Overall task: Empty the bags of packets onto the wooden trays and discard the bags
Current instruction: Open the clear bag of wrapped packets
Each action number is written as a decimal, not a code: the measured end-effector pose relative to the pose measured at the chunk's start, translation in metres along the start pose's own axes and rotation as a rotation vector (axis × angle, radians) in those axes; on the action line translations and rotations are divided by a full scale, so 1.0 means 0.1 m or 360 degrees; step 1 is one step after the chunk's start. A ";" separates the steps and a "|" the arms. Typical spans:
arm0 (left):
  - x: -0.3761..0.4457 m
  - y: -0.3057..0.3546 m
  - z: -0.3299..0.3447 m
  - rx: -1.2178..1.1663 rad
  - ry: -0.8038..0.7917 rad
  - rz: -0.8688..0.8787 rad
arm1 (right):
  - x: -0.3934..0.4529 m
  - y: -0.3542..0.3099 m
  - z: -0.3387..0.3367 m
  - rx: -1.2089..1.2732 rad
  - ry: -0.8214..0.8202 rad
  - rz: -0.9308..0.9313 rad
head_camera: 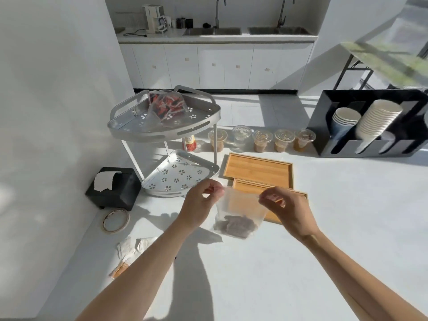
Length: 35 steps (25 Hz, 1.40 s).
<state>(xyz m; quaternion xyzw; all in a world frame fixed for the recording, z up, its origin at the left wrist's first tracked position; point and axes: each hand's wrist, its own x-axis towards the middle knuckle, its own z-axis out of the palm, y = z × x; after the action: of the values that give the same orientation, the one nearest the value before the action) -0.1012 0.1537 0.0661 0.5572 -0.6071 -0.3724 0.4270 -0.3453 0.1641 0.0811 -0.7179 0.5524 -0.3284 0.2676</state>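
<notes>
I hold a frosted plastic bag (240, 205) upright above the white counter. Dark brownish packets (235, 225) lie in its bottom. My left hand (200, 202) pinches the bag's top left corner, and my right hand (288, 209) pinches its top right corner. The bag hangs in front of the nearer wooden tray (298, 193), which it partly hides. Behind that one lies a second wooden tray (258, 169) with nothing on it. Another clear bag with red packets (165, 106) rests on the top shelf of the metal corner rack (162, 133).
A row of lidded plastic cups (261, 141) stands behind the trays. At the right a black holder with paper cups (368, 126). At the left, a black tissue box (114, 188), a tape roll (115, 220) and loose packets (129, 253) on the counter.
</notes>
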 end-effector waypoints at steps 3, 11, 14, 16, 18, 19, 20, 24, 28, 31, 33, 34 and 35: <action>-0.34 -0.02 0.33 -0.0047 -0.0173 -0.0024 | -0.60 0.16 -0.17 0.0077 0.0048 0.0123; -0.76 -0.15 0.92 -0.0096 -0.0333 -0.0188 | -1.46 0.51 -0.04 -0.0208 0.0323 0.0164; -0.78 -0.14 0.96 -0.0035 -0.0287 -0.0223 | -1.53 0.53 0.02 -0.0361 0.0292 0.0046; -0.81 -0.09 0.98 0.0067 -0.0100 -0.0268 | -1.54 0.51 0.09 -0.0451 0.0300 -0.0056; -0.87 0.00 1.00 0.0119 0.0076 -0.0432 | -1.54 0.49 0.17 -0.0520 0.0338 -0.0134; -0.91 0.06 1.01 0.0066 0.0033 -0.0574 | -1.53 0.48 0.21 -0.0540 0.0362 -0.0163; -0.96 0.11 1.03 -0.0013 -0.0094 -0.0743 | -1.53 0.47 0.24 -0.0554 0.0387 -0.0189; -1.09 0.20 1.07 -0.0155 -0.0443 -0.1118 | -1.54 0.41 0.36 -0.0559 0.0351 -0.0253; -1.12 0.22 1.06 -0.0248 -0.0390 -0.1137 | -1.57 0.37 0.33 -0.0325 0.0081 -0.0081; -1.10 0.24 1.01 -0.0199 -0.0450 -0.1125 | -1.44 0.28 0.22 0.0241 -0.0135 0.0387; -1.09 0.23 0.99 -0.0169 -0.0480 -0.1093 | -1.29 0.28 0.16 0.0430 -0.0277 0.0580; -1.08 0.22 0.99 -0.0159 -0.0488 -0.1074 | -1.24 0.29 0.14 0.0480 -0.0363 0.0631; -1.07 0.21 0.99 -0.0146 -0.0489 -0.1048 | -1.19 0.30 0.13 0.0520 -0.0449 0.0658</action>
<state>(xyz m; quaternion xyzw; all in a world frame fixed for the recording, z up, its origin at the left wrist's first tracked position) -0.2001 0.2604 0.0390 0.6406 -0.4349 -0.5960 0.2127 -0.3748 0.2726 0.0298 -0.5762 0.5840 -0.2486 0.5149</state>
